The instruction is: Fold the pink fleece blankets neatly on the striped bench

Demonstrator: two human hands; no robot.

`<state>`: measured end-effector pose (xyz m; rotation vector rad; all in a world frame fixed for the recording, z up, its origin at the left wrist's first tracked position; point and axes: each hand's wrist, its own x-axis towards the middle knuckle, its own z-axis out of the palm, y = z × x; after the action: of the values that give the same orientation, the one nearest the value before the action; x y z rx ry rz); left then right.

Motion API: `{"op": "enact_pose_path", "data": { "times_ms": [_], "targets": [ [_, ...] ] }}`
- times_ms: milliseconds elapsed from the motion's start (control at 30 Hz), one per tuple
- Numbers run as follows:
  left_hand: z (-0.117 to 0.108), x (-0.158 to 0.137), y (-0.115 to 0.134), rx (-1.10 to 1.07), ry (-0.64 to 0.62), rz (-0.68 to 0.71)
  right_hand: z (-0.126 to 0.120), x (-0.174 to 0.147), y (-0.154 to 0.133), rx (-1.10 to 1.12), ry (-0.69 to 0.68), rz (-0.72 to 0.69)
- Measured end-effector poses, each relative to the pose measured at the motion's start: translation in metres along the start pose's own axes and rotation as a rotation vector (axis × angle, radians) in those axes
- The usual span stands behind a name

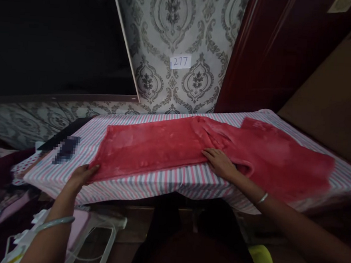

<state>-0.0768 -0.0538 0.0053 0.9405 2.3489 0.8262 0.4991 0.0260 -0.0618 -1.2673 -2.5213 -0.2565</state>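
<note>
Head view: red cloth (pixel 150 145) is laid lengthwise across a table covered by a striped sheet (pixel 166 181), with both ends kept within the sheet's edges. Left part is spread flat in a rough rectangle; middle is bunched into folds, with a small loop of fabric formed at the near edge; right part is fanned out wider and slightly blurred. Near-left corner is pinched by the left hand (pixel 80 177), thumb placed on top, fingers mostly hidden. Right hand (pixel 219 162) is set on the near edge, just left of the loop, fingers laid on top; whether any fabric is gripped there cannot be told. Hands are held well apart. A bangle (pixel 55 223) is worn on the left arm, a bracelet (pixel 262 197) on the right. A dark item (pixel 66 150), pixelated, is placed on the sheet beyond the left hand. Behind the table, a note (pixel 180 61) marked 277 is stuck on the patterned wall (pixel 205 45), flanked by a TV (pixel 58 39) at left and a dark red panel (pixel 265 53) at right. A yellow item (pixel 264 262) is partly seen below the right arm.
</note>
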Motion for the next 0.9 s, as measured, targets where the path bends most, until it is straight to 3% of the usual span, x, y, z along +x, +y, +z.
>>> {"op": "enact_pose_path", "data": {
  "times_ms": [133,267,533,733,800,900],
  "targets": [
    [0.002,0.016,0.002,0.272,0.042,0.137,0.007,0.007,0.003,-0.067,-0.004,0.002],
    [0.01,0.011,0.006,0.512,0.095,0.202,0.013,0.016,0.003,-0.102,0.015,0.051],
    [0.014,-0.009,0.004,0.624,0.164,0.149,0.001,0.016,0.012,-0.1,-0.004,0.069],
    [0.005,0.003,0.011,0.421,0.067,0.082,-0.001,0.024,0.004,-0.088,-0.029,0.148],
    [0.001,0.0,0.013,0.224,0.015,0.003,-0.002,0.028,0.004,-0.071,-0.025,0.178],
    [-0.004,-0.012,0.022,-0.256,-0.051,-0.166,-0.005,0.034,0.01,0.029,0.045,0.149]
  ]
}}
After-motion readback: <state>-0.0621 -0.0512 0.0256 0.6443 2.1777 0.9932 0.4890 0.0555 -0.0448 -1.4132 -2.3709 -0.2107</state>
